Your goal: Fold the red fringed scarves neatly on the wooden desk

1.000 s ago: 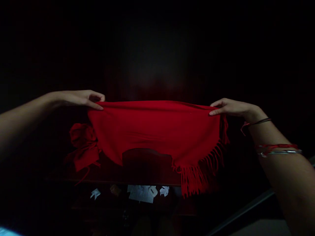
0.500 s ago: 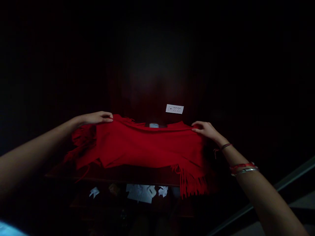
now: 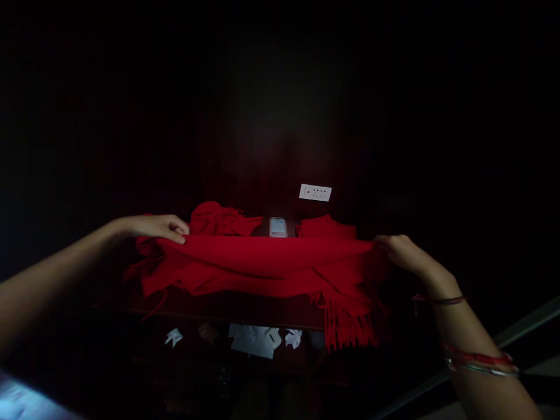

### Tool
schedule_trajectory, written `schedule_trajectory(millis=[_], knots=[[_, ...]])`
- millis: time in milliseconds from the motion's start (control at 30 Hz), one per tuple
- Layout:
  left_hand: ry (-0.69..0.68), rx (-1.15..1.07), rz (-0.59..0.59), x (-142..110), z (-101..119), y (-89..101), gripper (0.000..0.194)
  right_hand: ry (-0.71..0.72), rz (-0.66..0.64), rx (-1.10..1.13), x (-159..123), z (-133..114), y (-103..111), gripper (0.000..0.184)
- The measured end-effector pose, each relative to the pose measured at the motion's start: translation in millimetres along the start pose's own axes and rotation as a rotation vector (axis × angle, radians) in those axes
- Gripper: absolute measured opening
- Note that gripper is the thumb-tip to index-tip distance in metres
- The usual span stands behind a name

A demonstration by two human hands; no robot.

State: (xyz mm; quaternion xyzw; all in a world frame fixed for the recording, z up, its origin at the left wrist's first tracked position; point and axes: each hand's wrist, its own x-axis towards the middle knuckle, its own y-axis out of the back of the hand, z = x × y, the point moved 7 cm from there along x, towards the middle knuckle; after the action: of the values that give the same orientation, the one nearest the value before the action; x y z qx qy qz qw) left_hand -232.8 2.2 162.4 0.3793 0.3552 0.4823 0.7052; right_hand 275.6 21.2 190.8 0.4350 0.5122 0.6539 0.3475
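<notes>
A red fringed scarf (image 3: pixel 271 256) is stretched from side to side over a dark tabletop. My left hand (image 3: pixel 164 227) pinches its upper edge at the left end. At the right end my right hand (image 3: pixel 398 248) grips the same edge, its fingertips partly lost in shadow. Between the hands the edge is drawn nearly straight, with loose folds below it. Fringe (image 3: pixel 350 326) hangs over the front of the table at the right. More bunched red cloth (image 3: pixel 219 219) lies behind the edge; whether it is part of the same piece, I cannot tell.
A dark object with a blurred pale label (image 3: pixel 277 226) lies behind the scarf. On the dark wall is a white socket plate (image 3: pixel 315 192). A lower shelf holds crumpled white paper (image 3: pixel 174 337), a pale sheet (image 3: pixel 249 341) and a small white item (image 3: pixel 273 338).
Both hands have come lower and further apart, pulling the scarf's upper edge toward me and straighter. More of the red cloth and the labelled object behind it now shows.
</notes>
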Motion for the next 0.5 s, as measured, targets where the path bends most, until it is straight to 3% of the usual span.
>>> schedule_trajectory(millis=[33, 133, 233, 267, 367, 500], knots=[[0.032, -0.073, -0.031, -4.3, -1.4, 11.9, 0.035, -0.019, 0.076, -0.021, -0.7, 3.3, 22.7, 0.031], [0.128, -0.242, 0.26, -21.0, -7.4, 76.6, 0.057, -0.074, 0.248, -0.097, -6.1, 8.6, 91.6, 0.026], [0.138, -0.225, 0.51, -37.3, -2.6, 134.2, 0.071, -0.138, 0.265, -0.188, -8.3, 13.0, 142.4, 0.02], [0.129, -0.197, 0.537, -38.5, 1.7, 147.1, 0.071, -0.15, 0.25, -0.204, -6.2, 15.0, 153.1, 0.019], [0.075, -0.088, 0.478, -23.0, 16.5, 163.8, 0.065, -0.264, 0.157, -0.19, 11.2, 30.4, 162.5, 0.018], [-0.018, -0.004, 0.265, 32.2, 22.9, 140.6, 0.052, -0.338, -0.06, -0.063, 54.5, 43.9, 121.1, 0.02]])
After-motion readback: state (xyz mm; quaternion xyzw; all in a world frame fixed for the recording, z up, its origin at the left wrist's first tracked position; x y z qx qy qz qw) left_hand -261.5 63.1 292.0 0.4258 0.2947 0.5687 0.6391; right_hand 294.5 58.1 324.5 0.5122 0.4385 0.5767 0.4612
